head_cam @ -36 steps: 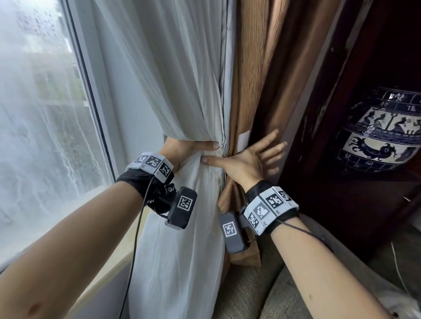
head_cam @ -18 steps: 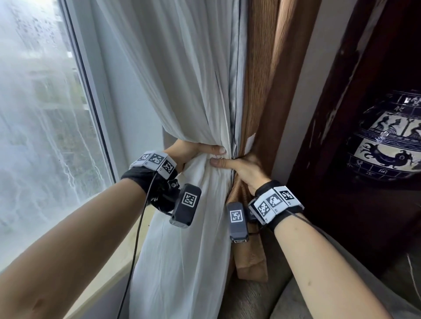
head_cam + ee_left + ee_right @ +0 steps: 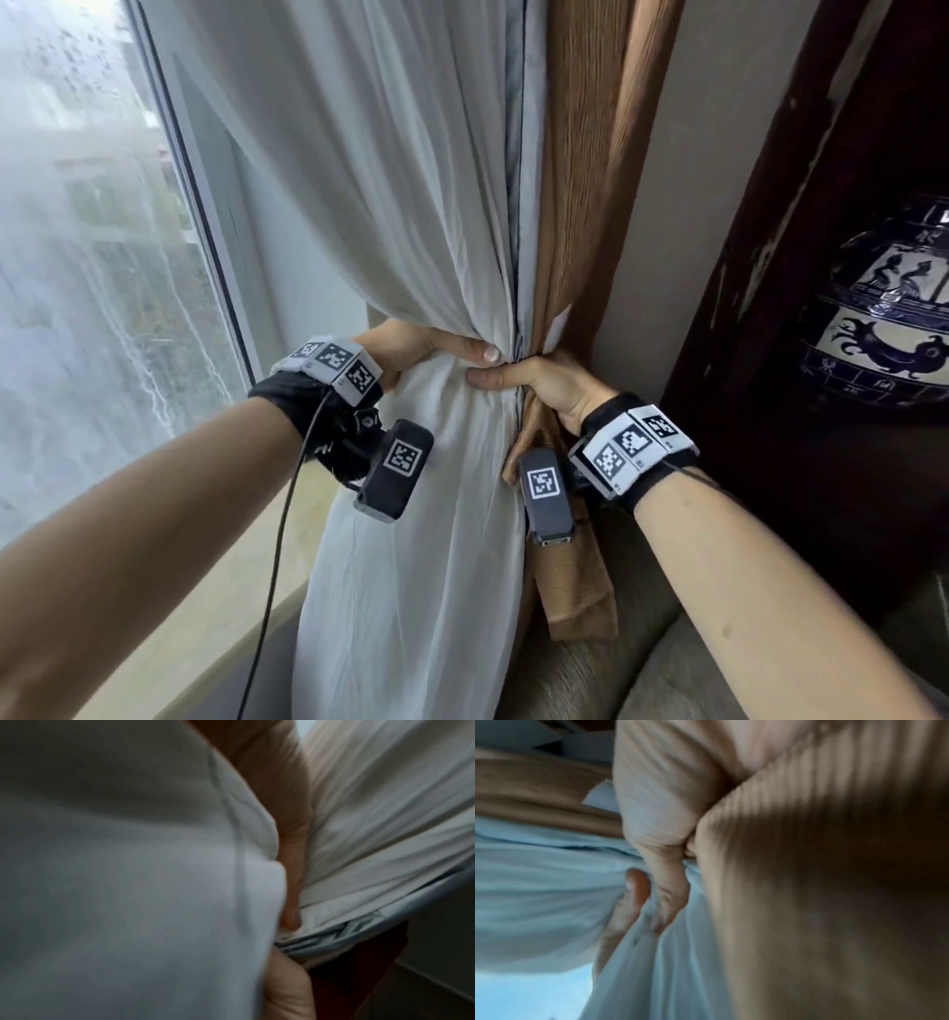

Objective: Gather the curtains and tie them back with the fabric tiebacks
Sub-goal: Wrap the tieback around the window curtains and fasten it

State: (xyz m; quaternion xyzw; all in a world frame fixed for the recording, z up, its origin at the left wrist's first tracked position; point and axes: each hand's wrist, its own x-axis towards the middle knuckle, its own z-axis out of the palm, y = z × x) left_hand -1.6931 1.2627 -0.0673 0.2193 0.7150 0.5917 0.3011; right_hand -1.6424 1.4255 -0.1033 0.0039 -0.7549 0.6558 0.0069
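Note:
A white sheer curtain and a brown ribbed curtain hang bunched together beside the window. My left hand wraps round the white bundle from the left, thumb across its front. My right hand grips the bunch from the right, thumb on the white cloth just under the left thumb, fingers hidden behind the brown cloth. The left wrist view shows white folds pressed against my hand. Brown ribbed cloth fills the right wrist view, with both thumbs meeting on the white cloth. No tieback is visible.
A rain-streaked window and its sill lie to the left. A dark wooden cabinet holding a blue-and-white vase stands on the right. A grey sofa cushion sits below the curtains.
My right hand, spread flat on the brown curtain a second ago, has curled round it and drawn it against the white bundle. The left hand has kept its hold.

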